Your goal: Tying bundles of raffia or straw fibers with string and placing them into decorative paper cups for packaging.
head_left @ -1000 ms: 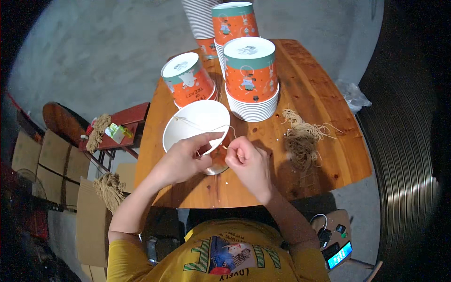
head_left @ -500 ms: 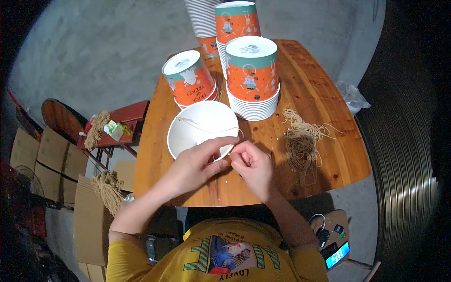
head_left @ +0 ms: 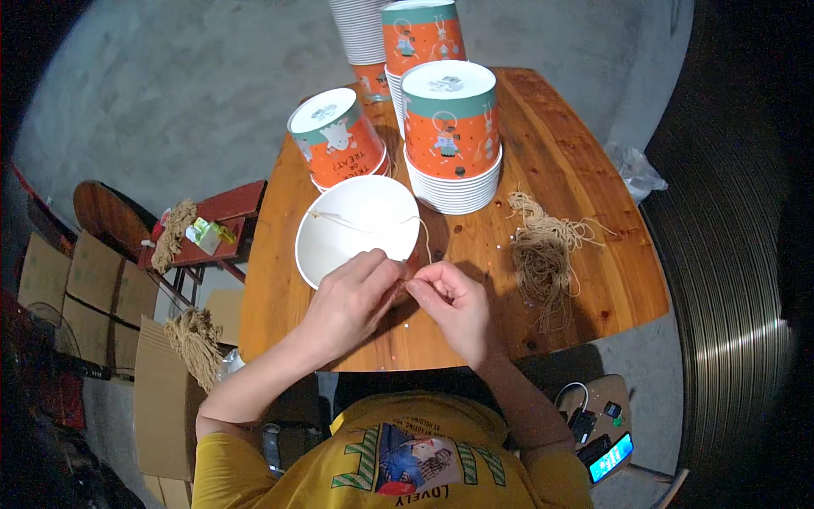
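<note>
An open paper bucket point(head_left: 352, 237), white inside and orange outside, lies tilted on the wooden table point(head_left: 585, 170) with its mouth facing me. A thin twine string point(head_left: 373, 224) runs across the mouth from rim to rim. My left hand point(head_left: 352, 301) grips the bucket's near rim. My right hand point(head_left: 449, 305) is beside it, thumb and fingers pinched on the twine end at the rim. A loose heap of twine strands point(head_left: 543, 254) lies on the table to the right of my right hand.
Behind the bucket stand stacks of orange paper buckets: one at the left point(head_left: 337, 140), one in the middle point(head_left: 449, 136), taller ones at the back point(head_left: 420, 38). A low red stool point(head_left: 237, 204) with twine sits left of the table, cardboard boxes point(head_left: 93, 280) beyond it.
The bucket's mouth has tipped more toward me and shifted slightly right. Both hands have stayed pinched together at its near rim, working the twine.
</note>
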### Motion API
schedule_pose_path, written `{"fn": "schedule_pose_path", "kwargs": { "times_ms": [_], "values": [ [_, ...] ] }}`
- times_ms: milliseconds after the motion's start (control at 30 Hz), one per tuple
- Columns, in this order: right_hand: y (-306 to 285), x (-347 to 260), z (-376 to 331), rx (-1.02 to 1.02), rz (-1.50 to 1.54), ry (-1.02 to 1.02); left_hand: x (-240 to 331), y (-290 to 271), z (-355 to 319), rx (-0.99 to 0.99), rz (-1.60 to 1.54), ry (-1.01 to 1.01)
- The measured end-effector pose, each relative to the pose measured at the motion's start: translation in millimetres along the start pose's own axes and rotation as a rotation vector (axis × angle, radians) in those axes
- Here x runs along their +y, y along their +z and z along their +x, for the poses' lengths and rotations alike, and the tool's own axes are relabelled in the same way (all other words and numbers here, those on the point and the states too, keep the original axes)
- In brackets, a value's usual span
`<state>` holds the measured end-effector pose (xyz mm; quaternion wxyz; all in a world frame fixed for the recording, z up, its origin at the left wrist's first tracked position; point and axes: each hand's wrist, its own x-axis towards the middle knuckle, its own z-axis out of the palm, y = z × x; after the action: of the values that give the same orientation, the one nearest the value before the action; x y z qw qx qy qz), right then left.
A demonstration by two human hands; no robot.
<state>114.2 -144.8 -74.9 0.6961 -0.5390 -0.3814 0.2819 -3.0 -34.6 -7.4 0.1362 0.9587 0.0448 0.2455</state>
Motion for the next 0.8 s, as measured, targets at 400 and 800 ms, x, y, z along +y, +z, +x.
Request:
{"fn": "schedule_pose_path", "kwargs": {
  "times_ms": [400, 800],
  "values": [
    [8.7, -6.0, 11.3, 0.147, -0.104, -0.087, 4.8, -8.7, 1.4, -0.043, -0.292, -0.414],
    [8.7, -0.8, 15.3, 0.147, -0.092, -0.119, 2.7, -10.4, 2.4, -0.109, -0.316, -0.432]
  ]
}}
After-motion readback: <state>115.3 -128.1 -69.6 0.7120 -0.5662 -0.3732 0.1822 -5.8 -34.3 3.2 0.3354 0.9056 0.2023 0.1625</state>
